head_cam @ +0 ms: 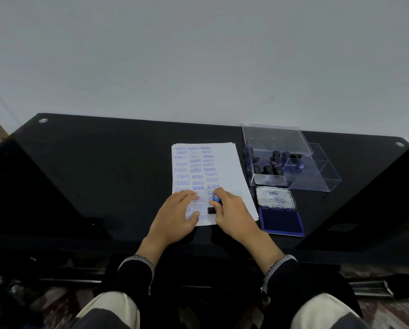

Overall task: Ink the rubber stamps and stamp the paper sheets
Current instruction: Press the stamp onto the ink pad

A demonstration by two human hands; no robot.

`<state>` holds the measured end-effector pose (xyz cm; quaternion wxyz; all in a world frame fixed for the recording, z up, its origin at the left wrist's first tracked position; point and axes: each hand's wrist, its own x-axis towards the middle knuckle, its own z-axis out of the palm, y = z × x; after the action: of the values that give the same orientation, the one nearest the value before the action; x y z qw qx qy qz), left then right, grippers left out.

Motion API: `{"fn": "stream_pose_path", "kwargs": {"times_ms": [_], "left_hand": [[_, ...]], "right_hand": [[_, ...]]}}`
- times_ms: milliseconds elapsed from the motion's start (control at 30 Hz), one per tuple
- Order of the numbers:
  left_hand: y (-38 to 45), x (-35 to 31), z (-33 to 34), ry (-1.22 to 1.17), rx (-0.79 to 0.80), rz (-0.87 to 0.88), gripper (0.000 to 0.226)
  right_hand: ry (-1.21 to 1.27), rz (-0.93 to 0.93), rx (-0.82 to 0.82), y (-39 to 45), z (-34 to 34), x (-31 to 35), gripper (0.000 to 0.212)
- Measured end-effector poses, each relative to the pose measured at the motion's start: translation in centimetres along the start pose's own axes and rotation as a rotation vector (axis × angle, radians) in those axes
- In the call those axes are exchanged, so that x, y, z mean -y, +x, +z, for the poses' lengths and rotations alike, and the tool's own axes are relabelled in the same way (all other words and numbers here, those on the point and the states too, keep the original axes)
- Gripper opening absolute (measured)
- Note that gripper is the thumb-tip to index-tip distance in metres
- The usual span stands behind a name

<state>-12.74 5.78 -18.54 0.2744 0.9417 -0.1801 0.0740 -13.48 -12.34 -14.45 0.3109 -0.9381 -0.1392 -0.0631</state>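
My right hand (232, 211) pinches a stamp (215, 203), blue cap up, base down on the paper (232, 162) near its lower edge. My left hand (177, 214) lies flat beside it, fingers spread, pinning the sheet. Ink pad (280, 222) sits open just right of the paper, nearest my right hand, long side running away from me. Box of stamps (284, 162) beyond it.

Both dark-sleeved forearms reach toward twelve o'clock, the left hand (177, 213) lying flat with fingers (191, 195) spread, the right hand (232, 211) at its three o'clock, fingers curled in a grip.
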Motion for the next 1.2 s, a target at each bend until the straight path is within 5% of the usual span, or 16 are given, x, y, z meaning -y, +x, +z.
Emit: {"fn": "stream_pose_path", "kwargs": {"times_ms": [633,733,933,1033,1200], "left_hand": [[0.1,0.4,0.3,-0.009,-0.047,0.023,0.044],[0.2,0.4,0.2,-0.018,-0.043,0.033,0.047],[0.4,0.5,0.2,-0.003,-0.042,0.048,0.056],[0.3,0.6,0.4,0.032,-0.021,0.039,0.066],[0.3,0.4,0.3,0.051,0.002,0.024,0.08]], "right_hand": [[0.029,-0.032,-0.086,-1.5,1.2,-0.2,0.005],[0.189,0.114,-0.083,-0.8,0.1,-0.5,0.006],[0.798,0.606,-0.503,-0.6,-1.6,-2.1,0.018],[0.984,0.723,-0.503,-0.7,-1.7,-2.2,0.018],[0.936,0.763,-0.433,-0.9,-1.4,-1.9,0.019]]}}
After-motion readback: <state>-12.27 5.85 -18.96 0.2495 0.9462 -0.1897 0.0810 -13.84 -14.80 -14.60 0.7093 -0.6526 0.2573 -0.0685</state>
